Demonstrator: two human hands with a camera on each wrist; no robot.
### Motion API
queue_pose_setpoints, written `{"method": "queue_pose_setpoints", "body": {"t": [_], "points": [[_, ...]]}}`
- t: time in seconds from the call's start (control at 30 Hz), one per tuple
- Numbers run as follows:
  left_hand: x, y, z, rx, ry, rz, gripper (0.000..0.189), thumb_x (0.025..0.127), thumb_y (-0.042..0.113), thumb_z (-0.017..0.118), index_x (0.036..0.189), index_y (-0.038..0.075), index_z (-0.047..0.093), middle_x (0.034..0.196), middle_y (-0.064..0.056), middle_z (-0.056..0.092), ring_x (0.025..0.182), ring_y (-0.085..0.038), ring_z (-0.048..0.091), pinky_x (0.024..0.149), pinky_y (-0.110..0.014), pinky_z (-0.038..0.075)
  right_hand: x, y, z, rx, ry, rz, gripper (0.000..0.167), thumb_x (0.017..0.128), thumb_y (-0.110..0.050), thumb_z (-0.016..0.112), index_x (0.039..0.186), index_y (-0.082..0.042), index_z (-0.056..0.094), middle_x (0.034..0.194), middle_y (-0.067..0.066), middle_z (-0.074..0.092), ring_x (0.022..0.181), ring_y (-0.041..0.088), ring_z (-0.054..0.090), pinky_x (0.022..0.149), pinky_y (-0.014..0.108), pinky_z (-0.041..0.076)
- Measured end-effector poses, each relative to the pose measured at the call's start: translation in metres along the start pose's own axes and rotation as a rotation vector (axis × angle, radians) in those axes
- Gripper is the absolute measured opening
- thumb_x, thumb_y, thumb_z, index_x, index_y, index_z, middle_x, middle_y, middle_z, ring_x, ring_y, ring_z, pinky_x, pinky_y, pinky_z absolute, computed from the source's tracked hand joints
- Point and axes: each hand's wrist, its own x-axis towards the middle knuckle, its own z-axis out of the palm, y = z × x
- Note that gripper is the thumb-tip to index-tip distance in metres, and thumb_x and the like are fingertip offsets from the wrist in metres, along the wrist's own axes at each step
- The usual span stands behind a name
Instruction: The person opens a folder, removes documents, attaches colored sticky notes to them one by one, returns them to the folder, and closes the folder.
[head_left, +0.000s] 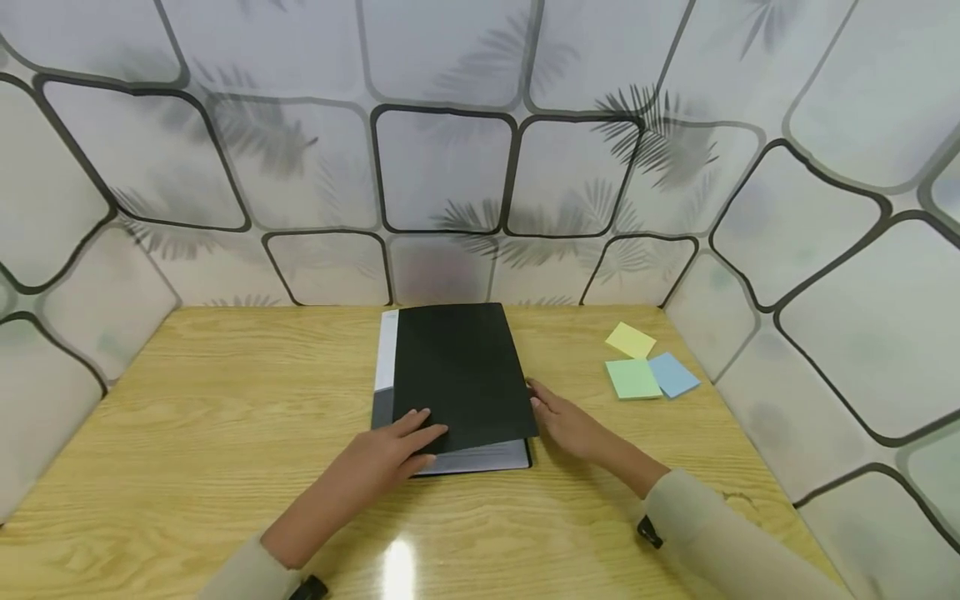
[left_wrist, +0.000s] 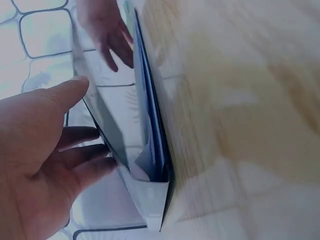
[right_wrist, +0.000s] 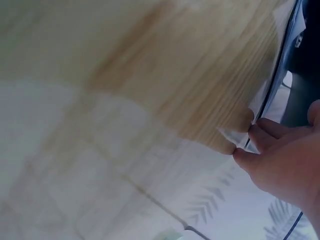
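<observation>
A black folder (head_left: 457, 367) lies on the wooden table, its front cover raised at a slant over the pages. White sheets (head_left: 483, 457) show below the cover's lower edge, and a pale strip runs along the spine at left. My left hand (head_left: 393, 450) rests on the cover's lower left part, fingers extended; in the left wrist view its fingertips (left_wrist: 111, 164) meet the cover's outer face. Beside the folder's right edge is my right hand (head_left: 562, 425), its fingers loosely bent. In the right wrist view its fingertips (right_wrist: 245, 155) are right at the folder's edge, close to the tabletop.
Three sticky note pads lie at the right of the table: yellow (head_left: 631, 340), green (head_left: 633, 379) and blue (head_left: 673, 375). A patterned wall (head_left: 450, 167) stands behind the table and along both sides.
</observation>
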Motion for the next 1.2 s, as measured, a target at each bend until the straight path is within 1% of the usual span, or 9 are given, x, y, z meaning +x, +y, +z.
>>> {"method": "queue_pose_setpoints", "body": {"t": [0.13, 0.27, 0.5, 0.63, 0.77, 0.87, 0.97, 1.1, 1.2], "points": [[-0.006, 0.002, -0.002, -0.031, 0.078, 0.024, 0.056, 0.093, 0.012, 0.073, 0.145, 0.013, 0.055, 0.139, -0.020, 0.061, 0.060, -0.014, 0.068, 0.055, -0.015, 0.050, 0.000, 0.000, 0.005, -0.281, -0.034, -0.104, 0.055, 0.109, -0.031, 0.044, 0.159, -0.010, 0.032, 0.161, 0.016, 0.036, 0.149, 0.034, 0.033, 0.120, 0.054, 0.030], [-0.015, 0.006, -0.008, -0.022, 0.082, 0.009, 0.078, 0.089, -0.003, 0.073, 0.156, 0.018, 0.039, 0.146, -0.014, 0.056, 0.046, -0.002, 0.044, 0.050, -0.011, 0.039, -0.004, -0.003, 0.008, -0.513, -0.117, -0.093, 0.065, 0.106, -0.045, 0.047, 0.160, -0.013, 0.030, 0.164, 0.021, 0.025, 0.152, 0.040, 0.024, 0.120, 0.061, 0.023], [-0.028, 0.009, -0.015, 0.009, 0.156, 0.002, 0.114, 0.070, -0.029, 0.068, 0.161, 0.025, 0.026, 0.150, -0.022, 0.050, 0.051, 0.000, 0.021, 0.048, -0.012, 0.028, -0.005, -0.007, 0.010, -0.542, -0.167, -0.051, 0.066, 0.107, -0.051, 0.040, 0.162, -0.018, 0.025, 0.170, 0.008, 0.013, 0.154, 0.040, 0.015, 0.121, 0.063, 0.016], [-0.036, 0.007, -0.017, 0.062, 0.256, 0.017, 0.116, 0.063, -0.032, 0.067, 0.160, 0.022, 0.031, 0.147, -0.024, 0.051, 0.052, -0.004, 0.035, 0.049, -0.010, 0.025, -0.004, -0.007, 0.009, -0.542, -0.180, -0.055, 0.065, 0.107, -0.052, 0.038, 0.162, -0.019, 0.025, 0.170, 0.005, 0.015, 0.154, 0.042, 0.015, 0.121, 0.064, 0.015], [-0.044, 0.004, -0.019, 0.112, 0.325, -0.015, 0.100, 0.071, -0.026, 0.064, 0.157, 0.015, 0.037, 0.145, -0.025, 0.053, 0.056, -0.012, 0.052, 0.048, -0.011, 0.033, -0.003, -0.009, 0.009, -0.548, -0.180, -0.057, 0.065, 0.107, -0.052, 0.038, 0.162, -0.019, 0.025, 0.169, 0.004, 0.017, 0.154, 0.042, 0.014, 0.121, 0.063, 0.015], [-0.049, 0.003, -0.020, 0.141, 0.365, -0.087, 0.060, 0.101, -0.004, 0.048, 0.157, 0.011, 0.034, 0.145, -0.023, 0.054, 0.083, -0.023, 0.071, 0.066, -0.019, 0.055, -0.003, -0.010, 0.008, -0.551, -0.181, -0.054, 0.065, 0.107, -0.052, 0.037, 0.162, -0.019, 0.025, 0.169, 0.004, 0.018, 0.154, 0.042, 0.014, 0.121, 0.063, 0.014], [-0.056, 0.004, -0.021, 0.111, 0.427, -0.190, 0.048, 0.112, 0.015, 0.032, 0.160, 0.011, 0.028, 0.138, -0.024, 0.059, 0.108, -0.037, 0.068, 0.081, -0.038, 0.059, -0.003, -0.009, 0.008, -0.556, -0.187, -0.048, 0.065, 0.107, -0.052, 0.037, 0.162, -0.019, 0.025, 0.169, 0.005, 0.018, 0.154, 0.042, 0.014, 0.121, 0.063, 0.015], [-0.064, 0.005, -0.024, -0.014, 0.514, -0.364, 0.067, 0.101, 0.002, 0.056, 0.161, 0.013, 0.026, 0.098, -0.025, 0.072, 0.073, -0.029, 0.071, 0.062, -0.040, 0.057, -0.003, -0.009, 0.009, -0.565, -0.194, -0.043, 0.066, 0.107, -0.053, 0.036, 0.162, -0.019, 0.024, 0.169, 0.005, 0.018, 0.154, 0.042, 0.013, 0.121, 0.064, 0.015], [-0.069, 0.006, -0.029, -0.124, 0.488, -0.541, 0.079, 0.099, 0.000, 0.060, 0.163, 0.015, 0.017, 0.069, -0.006, 0.056, 0.057, -0.010, 0.047, 0.051, -0.030, 0.042, -0.003, -0.009, 0.009, -0.553, -0.192, -0.043, 0.066, 0.107, -0.053, 0.037, 0.162, -0.019, 0.025, 0.169, 0.005, 0.018, 0.154, 0.042, 0.013, 0.121, 0.064, 0.014]]}}
